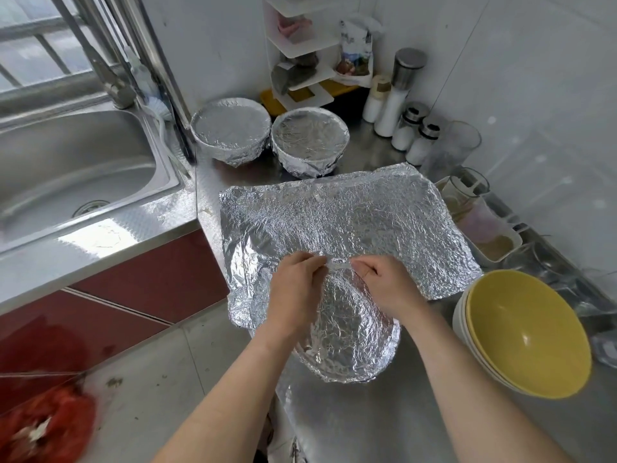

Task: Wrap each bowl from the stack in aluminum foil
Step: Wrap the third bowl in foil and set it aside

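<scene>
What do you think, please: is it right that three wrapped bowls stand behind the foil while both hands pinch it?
No: the head view shows two wrapped bowls behind the foil, not three. The left hand and right hand do pinch it.

place: home kitchen
evidence: steel sink (66, 168) with faucet (113, 85); spice shakers (405, 128) right of sink

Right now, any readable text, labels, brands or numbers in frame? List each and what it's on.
No text is readable in this view.
Printed bag at the back wall: has graphics and lettering, too blurred to read.
Shakers: no label visible.
Foil sheet and yellow bowl: no print.
</scene>
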Demonstrator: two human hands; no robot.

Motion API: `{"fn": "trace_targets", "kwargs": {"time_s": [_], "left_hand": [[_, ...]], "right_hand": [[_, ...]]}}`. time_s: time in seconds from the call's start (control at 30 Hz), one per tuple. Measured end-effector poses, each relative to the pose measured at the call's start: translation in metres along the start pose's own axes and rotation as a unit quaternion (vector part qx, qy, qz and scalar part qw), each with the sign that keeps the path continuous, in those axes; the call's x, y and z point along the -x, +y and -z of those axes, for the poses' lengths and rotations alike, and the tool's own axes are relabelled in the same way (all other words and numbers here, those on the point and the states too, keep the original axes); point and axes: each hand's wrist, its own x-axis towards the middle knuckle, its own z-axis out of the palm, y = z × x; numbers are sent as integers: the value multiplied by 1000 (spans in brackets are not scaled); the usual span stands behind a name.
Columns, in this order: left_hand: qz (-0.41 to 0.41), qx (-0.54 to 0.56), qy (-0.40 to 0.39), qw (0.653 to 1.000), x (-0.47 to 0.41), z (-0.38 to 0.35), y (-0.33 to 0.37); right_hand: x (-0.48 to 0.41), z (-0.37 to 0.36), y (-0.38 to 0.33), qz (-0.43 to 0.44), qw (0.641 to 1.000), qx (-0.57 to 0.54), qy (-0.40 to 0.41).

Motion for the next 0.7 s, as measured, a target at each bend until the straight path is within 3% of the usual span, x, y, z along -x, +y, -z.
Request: {"fn": "trace_targets", "kwargs": {"time_s": [0.17,0.33,0.57,0.7], "left_hand": [[-51,-11,-60,997,-16,17,7],[-121,-35,-101,987,-18,12,14],[-119,-74,-14,990,5,13,4],[-119,-80,-26,989,15,7,-5]], "right_hand": [[29,-5,-3,4,996,-4,94],[56,-30,2,-43,980,-88,173],[55,-28,8,-130,974,-179,58],[43,-12,-2,-133,958,-255,-1]]}}
